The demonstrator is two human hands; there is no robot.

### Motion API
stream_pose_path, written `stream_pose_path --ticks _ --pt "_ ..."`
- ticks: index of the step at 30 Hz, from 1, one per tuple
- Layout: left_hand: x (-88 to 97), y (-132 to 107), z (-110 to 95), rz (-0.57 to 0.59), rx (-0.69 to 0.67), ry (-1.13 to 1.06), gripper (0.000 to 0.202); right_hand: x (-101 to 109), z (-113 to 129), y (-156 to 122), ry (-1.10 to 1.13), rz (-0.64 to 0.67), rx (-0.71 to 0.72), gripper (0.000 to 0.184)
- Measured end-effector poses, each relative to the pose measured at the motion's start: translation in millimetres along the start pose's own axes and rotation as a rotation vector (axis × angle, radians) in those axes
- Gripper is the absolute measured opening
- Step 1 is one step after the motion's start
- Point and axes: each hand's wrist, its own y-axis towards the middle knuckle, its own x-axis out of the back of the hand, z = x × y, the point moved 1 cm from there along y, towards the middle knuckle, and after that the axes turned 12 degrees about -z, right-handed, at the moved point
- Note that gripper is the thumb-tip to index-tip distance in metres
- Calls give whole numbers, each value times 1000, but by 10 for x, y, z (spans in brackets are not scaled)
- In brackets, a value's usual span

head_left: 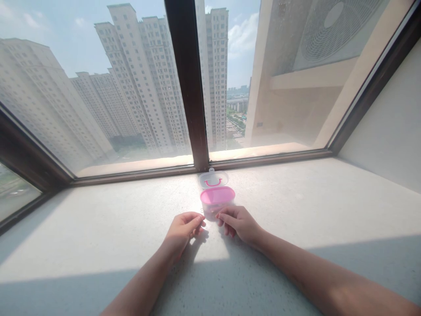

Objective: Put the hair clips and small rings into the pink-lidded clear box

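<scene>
A small clear plastic box (217, 201) with a pink tray inside stands open on the pale speckled windowsill (98, 228). Its clear lid (213, 179), with a pink handle, is tipped back against the window frame. My left hand (182, 230) rests just left of the box front, fingers curled and pinched together near the box's lower edge. My right hand (237, 223) lies just right of it, fingers also curled in a pinch that touches the box front. Whatever the fingertips hold is too small to make out.
A dark vertical window post (187, 83) rises behind the box, with glass panes on both sides. A white wall (391, 127) bounds the sill on the right. Shadow covers the near part of the sill.
</scene>
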Motion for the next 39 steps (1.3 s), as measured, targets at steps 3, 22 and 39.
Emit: stream_pose_path --ticks 3,22,39 --pt "-1 -3 -5 -3 6 -3 30 -1 3 -6 -2 1 -3 29" --pt "-1 22 16 -43 1 -4 29 -8 51 -16 -59 -19 8 29" --pt "15 -6 13 -18 -59 -32 20 -33 131 -64 -77 -55 42 26"
